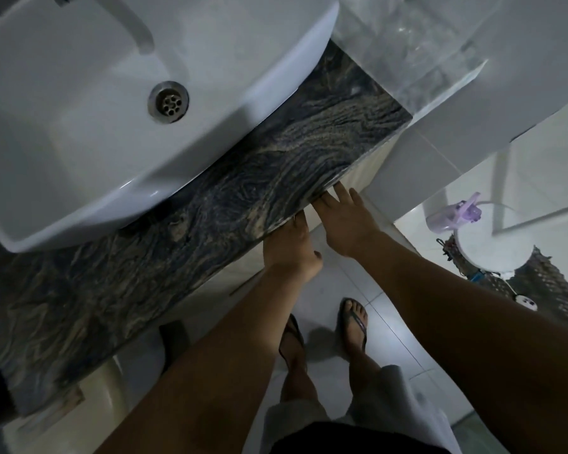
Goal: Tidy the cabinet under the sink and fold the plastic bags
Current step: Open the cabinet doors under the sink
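Observation:
I look straight down at a white sink [79, 132] set in a dark veined stone counter [243, 191]. The cream cabinet front [373, 165] lies below the counter's front edge. My left hand [292, 247] reaches under that edge, so its fingers are hidden and only the thumb shows. My right hand [345, 221] is beside it, fingers spread flat against the cabinet front just under the edge, holding nothing. No plastic bag is in view.
My feet in flip-flops [354, 322] stand on white floor tiles. To the right are a round white stool [492, 253], a purple item [456, 214] and a patterned mat [548, 283]. A clear plastic container [407, 44] sits at the counter's far end.

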